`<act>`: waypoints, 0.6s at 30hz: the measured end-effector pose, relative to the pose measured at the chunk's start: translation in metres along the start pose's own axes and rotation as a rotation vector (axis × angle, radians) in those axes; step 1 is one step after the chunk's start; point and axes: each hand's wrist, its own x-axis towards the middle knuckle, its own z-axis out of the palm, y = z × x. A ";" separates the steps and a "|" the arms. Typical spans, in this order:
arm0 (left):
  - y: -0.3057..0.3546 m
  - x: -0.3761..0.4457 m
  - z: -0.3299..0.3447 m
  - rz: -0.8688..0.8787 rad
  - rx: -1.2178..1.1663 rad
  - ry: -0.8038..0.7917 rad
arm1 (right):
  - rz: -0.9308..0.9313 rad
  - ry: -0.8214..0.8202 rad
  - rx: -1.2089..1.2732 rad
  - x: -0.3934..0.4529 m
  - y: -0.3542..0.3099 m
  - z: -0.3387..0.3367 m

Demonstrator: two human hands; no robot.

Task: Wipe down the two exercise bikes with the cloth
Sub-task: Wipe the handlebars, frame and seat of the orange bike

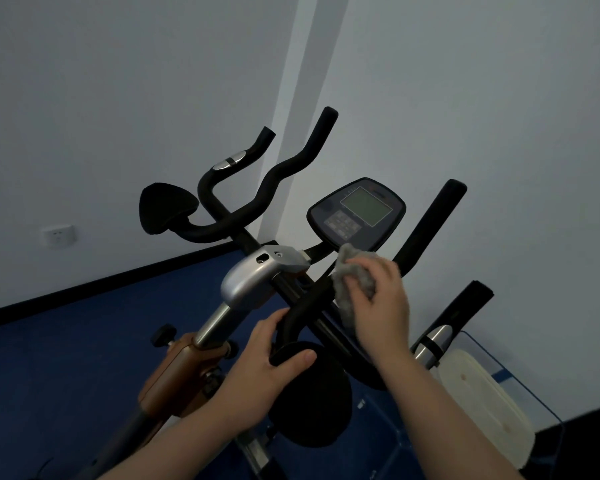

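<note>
Head view: grey cloth (352, 278) bunched under right hand (378, 299) fingers against handlebar (305, 303), left hand (271, 362) fingers around elbow pad (291, 355).

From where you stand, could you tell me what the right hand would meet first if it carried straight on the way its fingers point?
Probably the console. The right hand holds the cloth with fingers aimed up and left, and the cloth's top already sits just under the console's lower edge. Depth is unclear from one view.
</note>
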 end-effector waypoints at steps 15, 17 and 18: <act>-0.002 0.001 -0.001 -0.002 -0.014 -0.015 | -0.165 -0.222 -0.106 0.000 -0.015 0.018; -0.002 0.001 -0.001 -0.010 -0.021 -0.023 | -0.067 -0.151 -0.092 0.014 -0.010 0.005; -0.002 0.001 -0.002 -0.011 -0.024 -0.029 | 0.002 -0.074 -0.085 0.019 -0.007 0.000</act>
